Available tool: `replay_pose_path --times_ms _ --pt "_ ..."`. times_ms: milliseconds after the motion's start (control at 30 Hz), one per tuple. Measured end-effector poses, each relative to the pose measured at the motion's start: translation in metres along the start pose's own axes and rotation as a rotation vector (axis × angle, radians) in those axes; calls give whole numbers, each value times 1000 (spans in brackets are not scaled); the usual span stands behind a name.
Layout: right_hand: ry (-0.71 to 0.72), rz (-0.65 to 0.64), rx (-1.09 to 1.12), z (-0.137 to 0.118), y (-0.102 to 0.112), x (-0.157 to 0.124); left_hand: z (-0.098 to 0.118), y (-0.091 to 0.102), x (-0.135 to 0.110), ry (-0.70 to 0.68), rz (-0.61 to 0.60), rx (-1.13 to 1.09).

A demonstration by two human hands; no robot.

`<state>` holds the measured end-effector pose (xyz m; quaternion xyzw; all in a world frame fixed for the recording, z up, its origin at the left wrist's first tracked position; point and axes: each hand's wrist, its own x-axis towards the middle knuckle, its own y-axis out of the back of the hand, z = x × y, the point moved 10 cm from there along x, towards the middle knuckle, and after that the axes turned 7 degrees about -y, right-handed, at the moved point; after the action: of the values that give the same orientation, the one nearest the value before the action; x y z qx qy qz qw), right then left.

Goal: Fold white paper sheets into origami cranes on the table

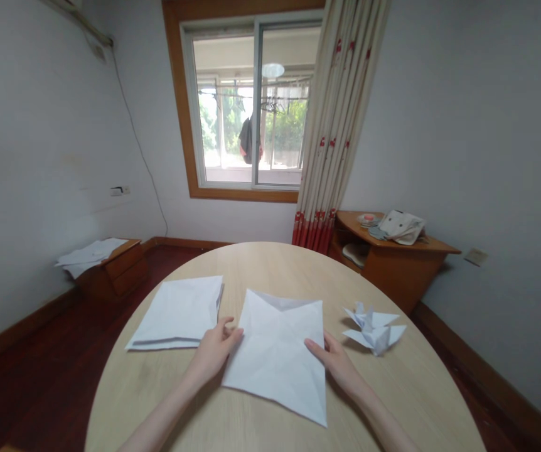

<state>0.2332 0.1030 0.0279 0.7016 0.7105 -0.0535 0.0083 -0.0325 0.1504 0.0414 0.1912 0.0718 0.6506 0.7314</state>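
A creased white sheet of paper (280,351) is held over the table in front of me, its top edge dipping in the middle. My right hand (339,364) pinches the right edge, thumb on the near face and fingers behind. At the left edge, my left hand (216,348) is closed, its thumb tip against the paper and its index finger curled. Left of that hand lies a stack of white paper (176,311). Two folded white paper cranes (376,333) sit close together to the right of my right hand.
The round, light wooden table (270,257) has a curved edge. Behind it on the right stands a brown corner cabinet (393,270) with a cloth bag (402,226). A low wooden cabinet (127,270) bearing papers is at the left. A curtain (336,125) hangs beside the window.
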Motion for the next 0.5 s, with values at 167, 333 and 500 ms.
replay_pose_path --times_ms 167,333,500 --pt "-22 29 -72 1 12 -2 -2 -33 3 -62 -111 -388" --pt "-41 -13 -110 3 9 0 -19 -40 2 -24 -131 -544" --pt "-53 -97 -114 4 0 -1 -20 -37 2 0 -130 -569"
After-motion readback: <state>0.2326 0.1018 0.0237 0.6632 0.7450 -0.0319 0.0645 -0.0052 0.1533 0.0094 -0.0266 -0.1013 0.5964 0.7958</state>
